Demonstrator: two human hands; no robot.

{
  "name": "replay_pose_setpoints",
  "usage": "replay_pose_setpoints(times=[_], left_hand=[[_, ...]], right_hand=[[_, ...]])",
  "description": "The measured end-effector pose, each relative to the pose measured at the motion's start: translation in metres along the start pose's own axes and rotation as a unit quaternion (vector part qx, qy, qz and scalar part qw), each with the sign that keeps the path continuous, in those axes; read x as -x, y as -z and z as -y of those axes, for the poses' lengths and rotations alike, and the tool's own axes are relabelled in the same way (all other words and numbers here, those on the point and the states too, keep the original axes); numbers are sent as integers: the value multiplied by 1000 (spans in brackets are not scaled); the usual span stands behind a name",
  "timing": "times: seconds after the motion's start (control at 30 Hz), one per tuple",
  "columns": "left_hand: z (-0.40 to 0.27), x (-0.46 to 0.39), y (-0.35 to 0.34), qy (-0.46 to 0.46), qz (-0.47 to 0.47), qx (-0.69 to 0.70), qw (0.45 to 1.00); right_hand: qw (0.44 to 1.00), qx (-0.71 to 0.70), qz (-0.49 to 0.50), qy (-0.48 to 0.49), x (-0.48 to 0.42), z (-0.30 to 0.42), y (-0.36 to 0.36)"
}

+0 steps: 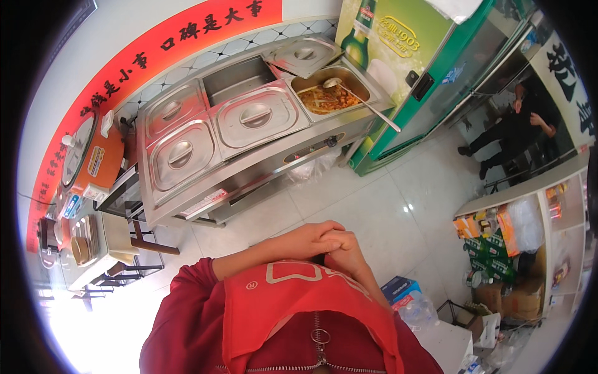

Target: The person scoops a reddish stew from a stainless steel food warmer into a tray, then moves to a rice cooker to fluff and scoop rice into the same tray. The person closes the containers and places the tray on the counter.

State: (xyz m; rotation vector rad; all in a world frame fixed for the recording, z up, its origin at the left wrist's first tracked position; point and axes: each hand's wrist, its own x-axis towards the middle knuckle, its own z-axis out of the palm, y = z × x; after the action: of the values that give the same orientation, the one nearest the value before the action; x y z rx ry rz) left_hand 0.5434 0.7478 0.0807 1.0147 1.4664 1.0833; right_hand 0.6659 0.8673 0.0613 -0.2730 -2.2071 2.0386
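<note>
In front of my red apron (294, 285), my left hand (320, 236) and my right hand (345, 250) are clasped together, fingers folded over each other. No object shows in either one. Beyond them stands a stainless-steel food warmer (261, 163). Lids with recessed handles (257, 114) cover several of its wells. At its right end an uncovered pan (301, 99) holds a reddish-brown cooked dish (322, 102). A ladle (369, 105) rests in it, its handle crossing the front rim. One lid (303, 53) lies tilted behind that pan. Bare metal shows inside another uncovered well (240, 79).
An orange cooker (100, 154) with a glass lid stands left of the warmer, near a table (117, 233). A green drinks fridge (420, 103) is to the right. Farther right a person in dark clothes (514, 121) sits. Shelving (556, 233) and cartons (523, 299) line the right side.
</note>
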Motion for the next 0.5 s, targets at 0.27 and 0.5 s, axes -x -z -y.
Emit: replay_pose_setpoints(times=[0.27, 0.5], left_hand=[[42, 24, -18, 77, -115, 98, 986], [37, 1, -6, 91, -148, 132, 976]], right_hand=[[984, -129, -102, -69, 27, -26, 72], [982, -114, 27, -151, 17, -55, 72]])
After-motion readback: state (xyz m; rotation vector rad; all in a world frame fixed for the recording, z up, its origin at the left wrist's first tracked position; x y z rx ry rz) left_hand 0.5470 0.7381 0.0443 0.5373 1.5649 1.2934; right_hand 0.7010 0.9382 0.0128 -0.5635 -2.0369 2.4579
